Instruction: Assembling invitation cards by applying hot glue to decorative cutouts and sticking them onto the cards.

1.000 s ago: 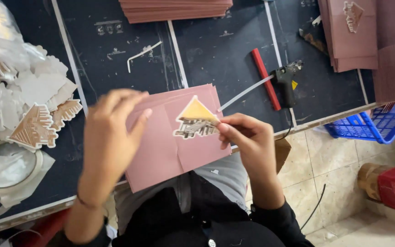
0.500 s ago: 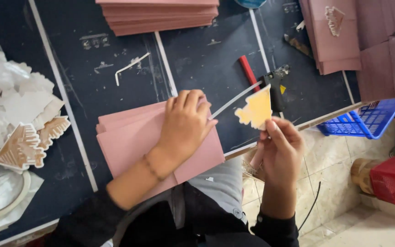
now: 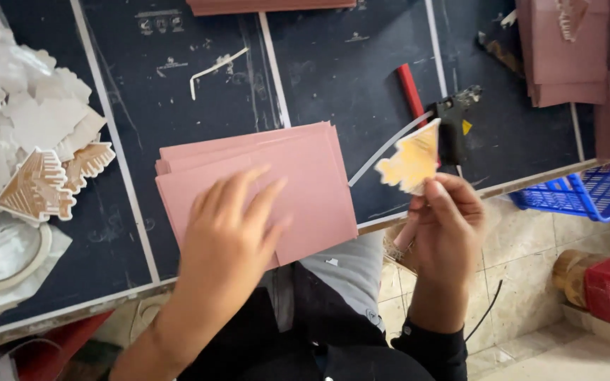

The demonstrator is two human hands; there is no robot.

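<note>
Left hand: the left hand (image 3: 227, 233) lies flat, palm down and fingers spread, on the stack of pink cards (image 3: 298, 176). It grips nothing and only presses the top card. Half a second ago it sat higher on the stack with the fingers close together; now it has slid toward the near edge and the fingers are fanned.

Right hand: the right hand (image 3: 446, 222) is just right of the pink cards, off the table edge. Thumb and fingertips are pinched on the lower edge of a yellow cutout (image 3: 411, 161), the other fingers curled in.

Yellow cutout: held upright and tilted, just right of the pink cards and in front of the glue gun (image 3: 453, 123). A second ago it lay on the pink cards; since then it has been lifted clear to the right, and it sits much as it did half a second ago.

Pink cards: a slightly fanned stack on the dark table (image 3: 178, 92), its near corner hanging over the table edge.

Glue gun: beyond the right of the pink cards, with a red stick (image 3: 411, 92) lying beside it.

White cutouts: a pile of white cutouts (image 3: 37, 155) well to the left of the pink cards.

Blue basket: a blue basket (image 3: 587, 194) far to the right of the pink cards, below table level.
</note>
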